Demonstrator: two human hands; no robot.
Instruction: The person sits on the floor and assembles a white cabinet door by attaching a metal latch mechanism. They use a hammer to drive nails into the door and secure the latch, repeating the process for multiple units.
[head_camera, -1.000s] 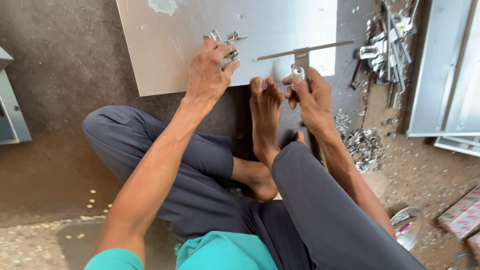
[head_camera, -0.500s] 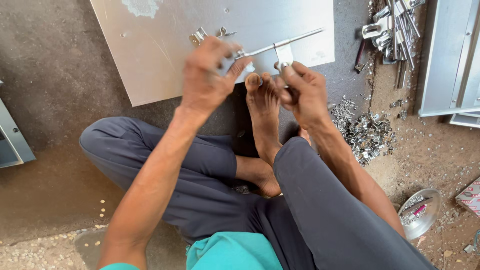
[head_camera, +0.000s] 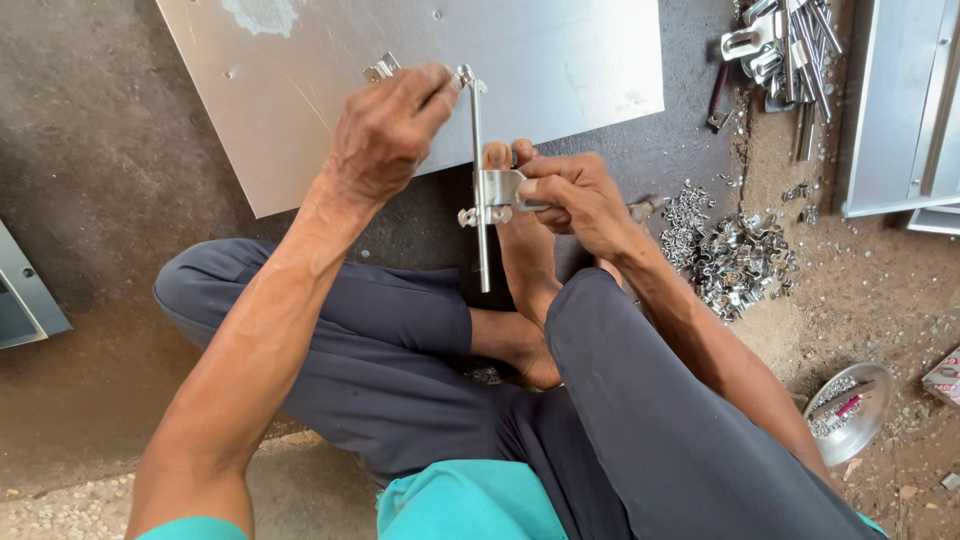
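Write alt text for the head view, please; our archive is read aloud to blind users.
A person seated on the floor holds a metal rod upright, the left hand gripping its top and the right hand holding a metal bracket fitted around it. A bare foot rests just behind, by a metal sheet. A heap of small metal parts lies to the right.

A slim steel rod (head_camera: 478, 180) is held upright and passed through a small shiny metal bracket (head_camera: 496, 193), gripped near its middle, above a grey metal sheet's edge.
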